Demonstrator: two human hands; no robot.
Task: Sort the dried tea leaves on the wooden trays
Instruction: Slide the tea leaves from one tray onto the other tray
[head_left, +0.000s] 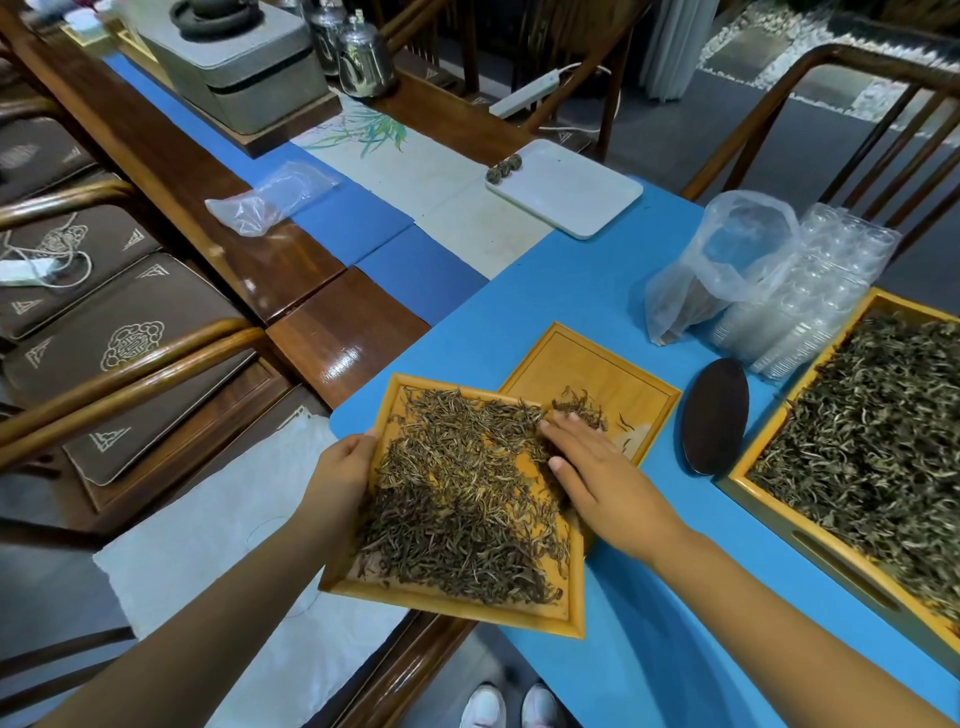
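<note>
Left hand (345, 470) grips tray (457, 610) edge, steadying it tipped over second tray (597, 371) just beyond right hand (597, 475), whose flat, relaxed fingers rest on leaves (457, 499), probably sweeping rejects across.

A long brown wooden worktop (291, 260) has a bright blue mat (597, 291) on it. Wooden chairs (130, 364) with brown cushions stand on the left. Another wooden chair (831, 104) stands on the right. The floor (701, 119) is dark grey, with pale stones (769, 47) at the far end.
</note>
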